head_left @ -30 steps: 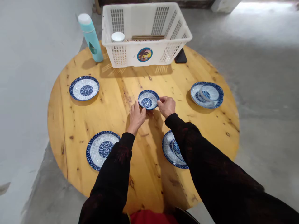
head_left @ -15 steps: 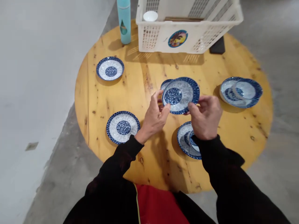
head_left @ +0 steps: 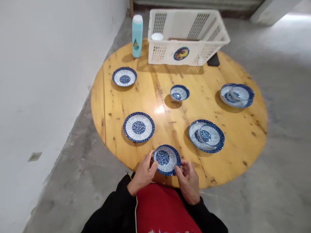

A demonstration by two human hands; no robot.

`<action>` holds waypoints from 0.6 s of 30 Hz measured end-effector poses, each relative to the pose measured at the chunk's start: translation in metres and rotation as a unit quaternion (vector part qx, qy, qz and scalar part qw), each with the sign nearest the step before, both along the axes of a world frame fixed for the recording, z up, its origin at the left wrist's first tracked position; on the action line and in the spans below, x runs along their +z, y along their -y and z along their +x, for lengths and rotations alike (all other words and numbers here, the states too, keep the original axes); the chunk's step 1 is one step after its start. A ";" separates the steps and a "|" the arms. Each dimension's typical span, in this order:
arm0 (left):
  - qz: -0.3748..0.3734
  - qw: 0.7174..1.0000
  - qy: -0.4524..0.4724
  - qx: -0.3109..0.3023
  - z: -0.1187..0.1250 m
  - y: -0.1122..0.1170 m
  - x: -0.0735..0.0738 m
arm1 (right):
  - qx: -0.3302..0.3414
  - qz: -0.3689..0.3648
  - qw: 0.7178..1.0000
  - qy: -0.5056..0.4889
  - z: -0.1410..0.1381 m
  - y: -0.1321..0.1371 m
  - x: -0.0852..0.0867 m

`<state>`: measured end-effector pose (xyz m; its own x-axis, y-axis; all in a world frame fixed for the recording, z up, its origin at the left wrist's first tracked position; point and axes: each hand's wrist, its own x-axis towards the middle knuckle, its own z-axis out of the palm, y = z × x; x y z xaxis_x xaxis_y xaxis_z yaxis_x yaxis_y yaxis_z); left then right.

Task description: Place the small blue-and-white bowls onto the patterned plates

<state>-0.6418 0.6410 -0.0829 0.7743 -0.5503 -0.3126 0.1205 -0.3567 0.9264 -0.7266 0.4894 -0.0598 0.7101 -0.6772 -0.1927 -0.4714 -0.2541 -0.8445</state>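
I hold a small blue-and-white bowl [head_left: 166, 159] in both hands over the near edge of the round wooden table [head_left: 238, 129]. My left hand [head_left: 143, 174] pinches its left rim and my right hand [head_left: 189, 179] grips its right side. A second small bowl [head_left: 179, 93] stands alone at the table's middle. Two plates are bare: one near left [head_left: 138, 126] and one far left [head_left: 124, 76]. Each of the other two plates, near right [head_left: 194, 129] and far right [head_left: 224, 97], carries a bowl.
A white plastic basket [head_left: 187, 37] stands at the far side with a white cup [head_left: 157, 36] and wooden sticks inside. A teal bottle [head_left: 137, 36] stands left of it, a dark flat object [head_left: 213, 60] to its right. A white wall runs along the left; concrete floor surrounds the table.
I lifted one bowl off the stack at the table's middle and drew it back to the near edge. One bowl stays at the middle. My view pulled back from the table.
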 end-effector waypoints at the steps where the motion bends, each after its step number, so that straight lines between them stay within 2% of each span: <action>1: 0.001 1.000 0.000 0.006 -0.004 -0.005 0.001 | -0.004 0.006 1.000 0.010 -0.004 -0.004 0.000; 5: -0.005 0.998 0.017 0.058 -0.011 -0.017 0.014 | 0.019 0.038 0.997 0.063 -0.009 -0.012 0.001; 8: 0.000 0.994 0.030 0.109 -0.019 -0.023 0.028 | 0.079 0.016 0.992 0.094 -0.009 -0.013 0.015; 10: -0.001 0.990 0.024 0.142 -0.028 -0.026 0.037 | 0.109 -0.020 0.985 0.129 -0.014 -0.013 0.033; 13: -0.002 0.982 0.008 0.190 -0.045 -0.029 0.045 | 0.132 -0.076 0.970 0.191 -0.032 -0.011 0.070; 16: 0.004 0.975 -0.010 0.224 -0.063 -0.028 0.045 | 0.175 -0.098 0.948 0.245 -0.060 -0.008 0.106; 18: 0.001 0.972 -0.022 0.236 -0.073 -0.026 0.044 | 0.221 -0.110 0.925 0.288 -0.078 -0.006 0.123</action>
